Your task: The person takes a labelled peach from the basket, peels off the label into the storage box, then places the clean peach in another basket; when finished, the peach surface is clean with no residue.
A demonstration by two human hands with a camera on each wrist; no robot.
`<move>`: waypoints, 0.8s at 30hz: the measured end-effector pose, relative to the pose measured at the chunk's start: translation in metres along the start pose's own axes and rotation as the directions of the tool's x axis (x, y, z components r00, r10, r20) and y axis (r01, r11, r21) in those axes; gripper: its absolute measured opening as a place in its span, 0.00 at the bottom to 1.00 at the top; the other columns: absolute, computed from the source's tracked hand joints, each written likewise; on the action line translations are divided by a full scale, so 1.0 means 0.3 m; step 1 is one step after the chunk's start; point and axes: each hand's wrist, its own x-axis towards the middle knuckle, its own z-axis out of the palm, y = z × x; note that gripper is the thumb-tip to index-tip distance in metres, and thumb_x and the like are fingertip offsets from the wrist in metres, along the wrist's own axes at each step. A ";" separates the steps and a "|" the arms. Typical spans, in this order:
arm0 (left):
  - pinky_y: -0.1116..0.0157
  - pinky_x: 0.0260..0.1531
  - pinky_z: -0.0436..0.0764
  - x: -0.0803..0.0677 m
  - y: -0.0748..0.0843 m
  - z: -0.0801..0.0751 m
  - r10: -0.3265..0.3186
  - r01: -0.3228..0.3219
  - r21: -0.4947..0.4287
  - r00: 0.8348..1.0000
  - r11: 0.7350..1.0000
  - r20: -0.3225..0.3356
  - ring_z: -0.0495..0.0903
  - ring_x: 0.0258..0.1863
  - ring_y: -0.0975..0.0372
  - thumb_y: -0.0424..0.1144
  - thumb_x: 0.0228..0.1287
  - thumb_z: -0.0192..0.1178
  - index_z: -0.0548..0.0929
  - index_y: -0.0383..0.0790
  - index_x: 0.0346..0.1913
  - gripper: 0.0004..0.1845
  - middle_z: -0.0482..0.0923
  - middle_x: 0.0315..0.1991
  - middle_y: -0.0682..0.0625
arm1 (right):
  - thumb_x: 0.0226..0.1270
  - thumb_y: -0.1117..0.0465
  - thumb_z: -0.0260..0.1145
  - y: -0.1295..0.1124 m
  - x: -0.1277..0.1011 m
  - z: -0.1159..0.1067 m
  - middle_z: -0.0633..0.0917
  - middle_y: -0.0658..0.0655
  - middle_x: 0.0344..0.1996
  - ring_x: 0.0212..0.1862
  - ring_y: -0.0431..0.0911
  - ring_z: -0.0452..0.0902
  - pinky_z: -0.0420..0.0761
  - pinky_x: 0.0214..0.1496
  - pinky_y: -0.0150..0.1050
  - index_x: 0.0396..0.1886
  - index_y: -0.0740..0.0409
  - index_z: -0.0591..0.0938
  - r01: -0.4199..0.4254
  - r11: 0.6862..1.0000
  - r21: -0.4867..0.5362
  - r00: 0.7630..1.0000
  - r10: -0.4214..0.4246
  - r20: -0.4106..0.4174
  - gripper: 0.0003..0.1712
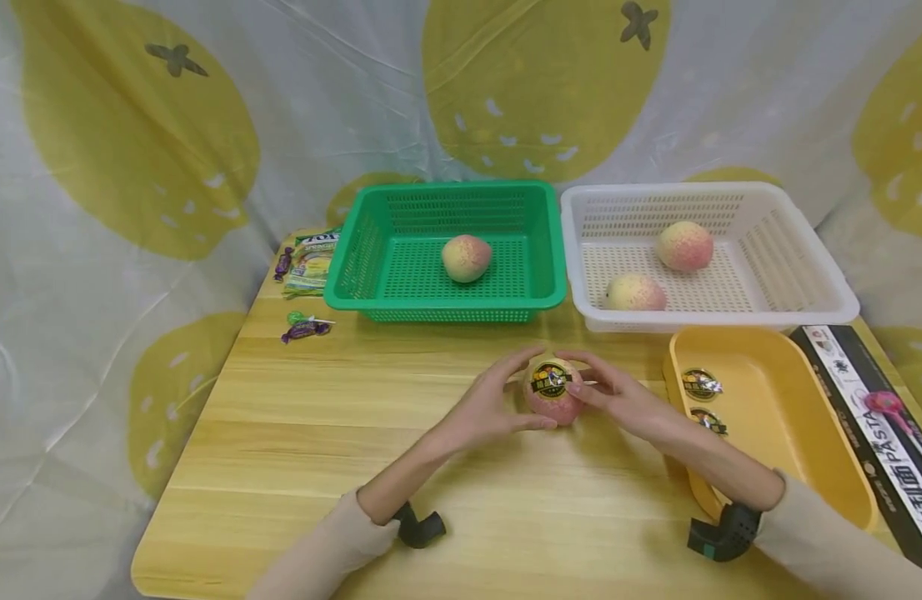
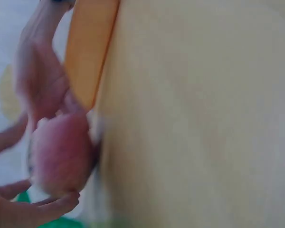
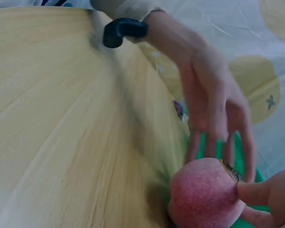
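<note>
A pink and yellow peach [image 1: 554, 410] with a round black and gold sticker [image 1: 550, 380] is between my two hands, just above or on the wooden table. My left hand [image 1: 491, 408] holds it from the left, thumb low and fingers at the top. From the other side my right hand [image 1: 618, 398] grips the fruit, its thumb on the sticker's edge and its fingers near the top. The right wrist view shows the peach [image 3: 206, 192] with the right thumb against the sticker. In the left wrist view the peach [image 2: 61, 154] is blurred.
Behind stand a green basket [image 1: 446, 303] with one peach and a white basket [image 1: 719, 318] with two. At right, a yellow tray [image 1: 776, 400] contains round stickers beside a black pasta box [image 1: 874, 433]. Wrapped candies [image 1: 306, 328] and a packet [image 1: 311, 265] lie at left.
</note>
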 end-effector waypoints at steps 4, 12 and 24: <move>0.58 0.67 0.79 0.047 -0.039 0.051 -0.073 0.072 -0.162 0.997 0.984 -0.004 0.69 0.75 0.47 0.24 0.59 0.73 0.69 0.40 0.76 0.42 0.67 0.76 0.42 | 0.82 0.50 0.57 0.001 0.001 -0.011 0.77 0.67 0.69 0.70 0.61 0.73 0.73 0.72 0.63 0.80 0.44 0.63 -0.023 1.000 0.001 1.000 0.023 0.002 0.31; 0.60 0.63 0.82 0.081 -0.066 0.033 -0.127 0.122 -0.181 0.992 0.976 -0.019 0.77 0.68 0.54 0.25 0.55 0.76 0.82 0.48 0.67 0.35 0.79 0.68 0.50 | 0.79 0.57 0.62 -0.002 -0.006 -0.022 0.79 0.67 0.66 0.66 0.64 0.76 0.81 0.65 0.59 0.72 0.58 0.73 0.111 0.979 -0.173 0.980 -0.137 -0.144 0.26; 0.58 0.63 0.80 0.111 -0.066 0.036 -0.152 0.147 -0.135 0.988 0.980 -0.027 0.76 0.63 0.58 0.31 0.50 0.81 0.84 0.53 0.66 0.37 0.83 0.60 0.51 | 0.70 0.56 0.73 -0.025 0.016 -0.064 0.86 0.59 0.47 0.41 0.43 0.78 0.79 0.36 0.31 0.58 0.58 0.86 0.069 0.977 -0.200 0.969 -0.113 -0.218 0.20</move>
